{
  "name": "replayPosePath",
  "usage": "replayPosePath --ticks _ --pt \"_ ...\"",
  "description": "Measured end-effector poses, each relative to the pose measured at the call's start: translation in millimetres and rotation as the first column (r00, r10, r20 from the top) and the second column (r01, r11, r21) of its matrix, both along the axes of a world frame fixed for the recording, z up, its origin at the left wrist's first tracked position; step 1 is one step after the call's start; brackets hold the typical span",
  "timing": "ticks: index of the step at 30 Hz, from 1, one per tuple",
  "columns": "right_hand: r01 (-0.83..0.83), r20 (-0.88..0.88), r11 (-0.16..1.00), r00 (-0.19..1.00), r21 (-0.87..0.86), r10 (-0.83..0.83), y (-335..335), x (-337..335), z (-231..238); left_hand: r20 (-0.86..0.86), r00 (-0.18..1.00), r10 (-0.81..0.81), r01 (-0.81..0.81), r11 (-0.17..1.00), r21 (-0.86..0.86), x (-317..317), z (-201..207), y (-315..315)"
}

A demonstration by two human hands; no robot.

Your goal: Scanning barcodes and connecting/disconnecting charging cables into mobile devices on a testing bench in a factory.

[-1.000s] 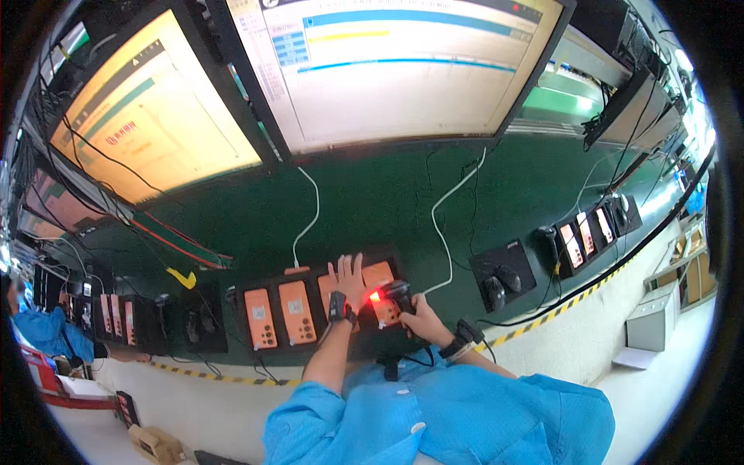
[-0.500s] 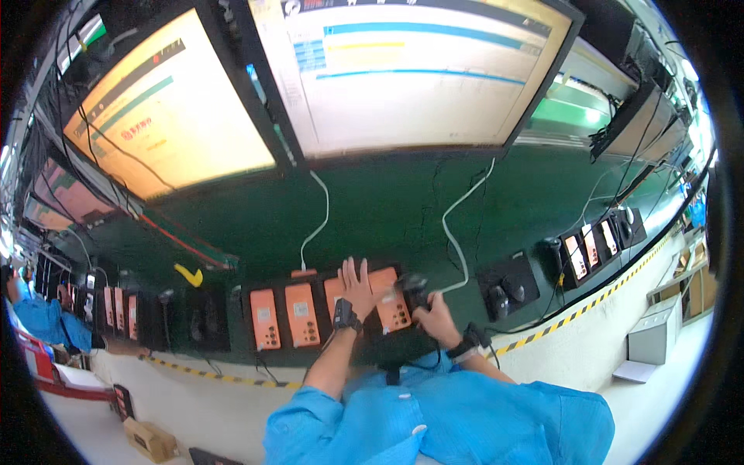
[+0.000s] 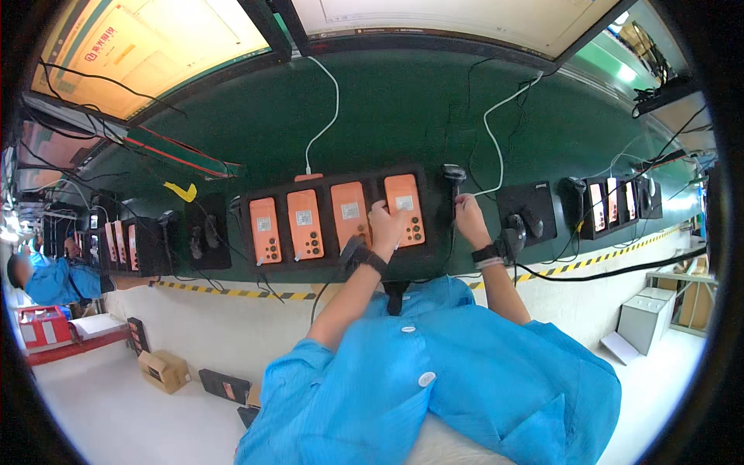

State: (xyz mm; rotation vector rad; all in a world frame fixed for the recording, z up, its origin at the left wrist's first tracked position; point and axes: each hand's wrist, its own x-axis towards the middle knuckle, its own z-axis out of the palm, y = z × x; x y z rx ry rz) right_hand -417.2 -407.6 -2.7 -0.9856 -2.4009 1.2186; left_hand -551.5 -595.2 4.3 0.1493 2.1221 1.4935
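Orange phones with white labels lie in a black tray (image 3: 273, 192): a left-end phone (image 3: 264, 231), a second phone (image 3: 305, 225), a third phone (image 3: 351, 215) and a right-end phone (image 3: 402, 197). My left hand (image 3: 386, 230) is at the left edge of the right-end phone, its fingers curled there and its thumb across the phone's face. Just right of the tray is a black handheld barcode scanner (image 3: 454, 175). My right hand (image 3: 471, 220) has its fingers closed at the lower end of the scanner's handle. Both wrists wear dark bands.
Monitors (image 3: 449, 19) stand along the back of the green bench (image 3: 403, 101). A white cable (image 3: 494, 147) runs beside the scanner. To the right lie a black mat (image 3: 535, 203) and another phone tray (image 3: 612, 213). A co-worker in blue (image 3: 66, 280) is far left.
My view has tilted down. The scanner has moved off the right-end phone to the tray's right side. My left hand's spread fingers have curled at that phone's edge.
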Motion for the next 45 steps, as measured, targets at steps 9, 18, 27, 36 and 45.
replayPosePath --ticks 9,18,27,36,45 --pt "-0.201 -0.223 0.969 0.961 -0.146 0.166 -20.5 -47.7 135.8 0.189 0.93 -0.314 0.179 0.839 0.514 -4.6 41.7 -21.4" --pt "-0.382 -0.176 0.877 0.923 -0.291 0.343 -44.9 -80.7 145.2 0.051 0.94 -0.339 0.268 0.821 0.504 -2.6 56.9 -29.4" --pt "-0.471 -0.184 0.859 0.879 -0.2 0.439 -45.6 -80.4 147.3 0.062 0.941 -0.332 0.242 0.79 0.563 -1.3 53.7 -29.7" --pt "-0.432 -0.114 0.825 0.9 -0.364 0.421 -49.8 -82.8 158.4 0.033 0.932 -0.361 0.284 0.783 0.554 -7.6 50.1 -28.0" --pt "0.164 -0.214 0.963 0.954 -0.212 -0.21 -88.9 -49.8 100.2 -0.115 0.948 -0.295 0.314 0.831 0.459 -47.6 51.0 -6.1"
